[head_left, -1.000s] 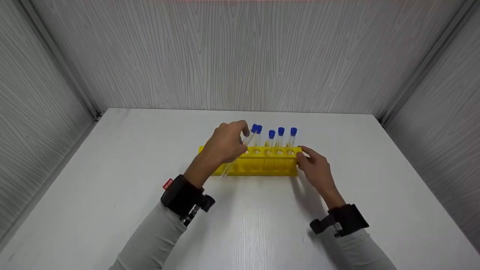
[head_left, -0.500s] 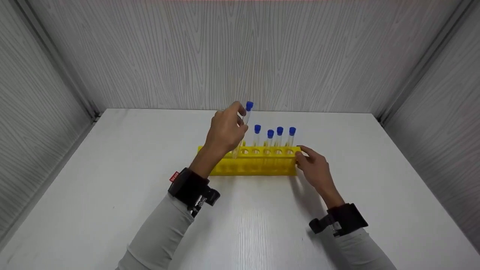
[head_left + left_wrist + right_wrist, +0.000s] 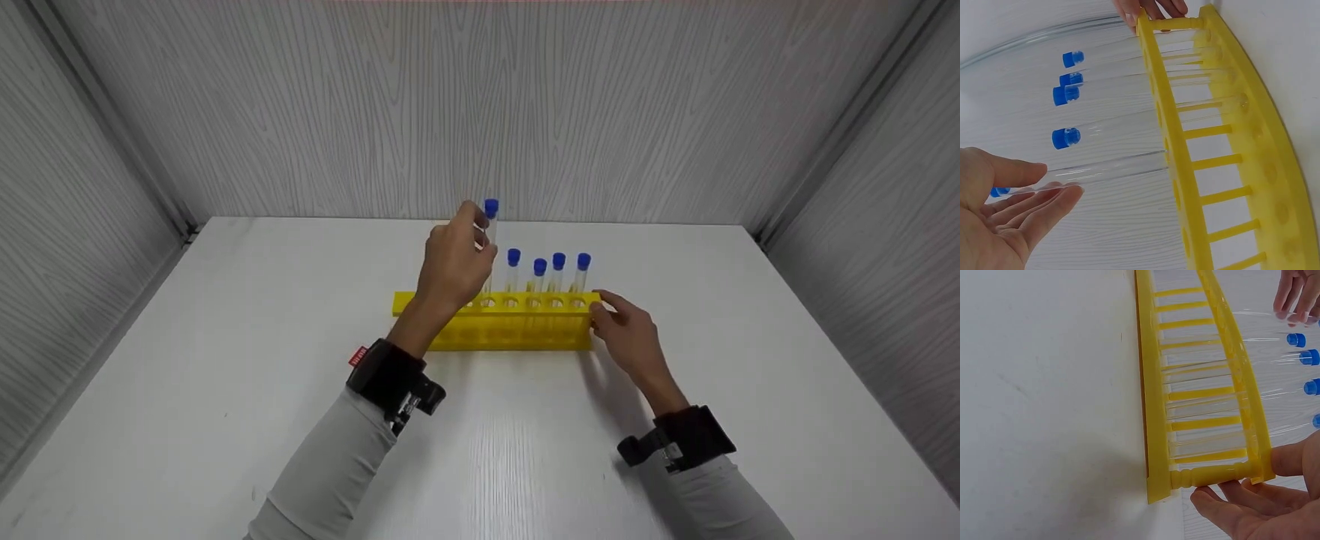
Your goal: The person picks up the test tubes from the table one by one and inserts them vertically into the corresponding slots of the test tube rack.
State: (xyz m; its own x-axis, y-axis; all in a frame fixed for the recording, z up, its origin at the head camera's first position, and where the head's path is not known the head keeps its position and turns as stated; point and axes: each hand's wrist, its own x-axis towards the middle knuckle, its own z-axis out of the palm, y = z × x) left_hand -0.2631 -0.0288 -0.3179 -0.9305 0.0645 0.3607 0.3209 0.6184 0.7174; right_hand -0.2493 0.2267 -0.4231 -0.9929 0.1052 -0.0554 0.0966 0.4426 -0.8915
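Note:
My left hand [image 3: 454,259] pinches a clear test tube [image 3: 1112,169] with a blue cap between thumb and fingers. The tube stands nearly upright, its lower end right at a hole in the top bar of the yellow test tube rack [image 3: 510,330]. Several more blue-capped test tubes [image 3: 1123,124] stand in the rack, between the held tube and my right hand [image 3: 630,334]. That right hand grips the rack's right end, thumb at the top bar and fingers around the end post [image 3: 1213,475].
The rack stands on a white tabletop [image 3: 480,442]. Grey wood-grain panels [image 3: 480,105] rise behind the table and on both sides. A wrist camera [image 3: 397,386] is strapped to each forearm.
My left hand has lifted the tilted test tube from in front of the rack and brought it upright over a hole. The right hand stays on the rack's end.

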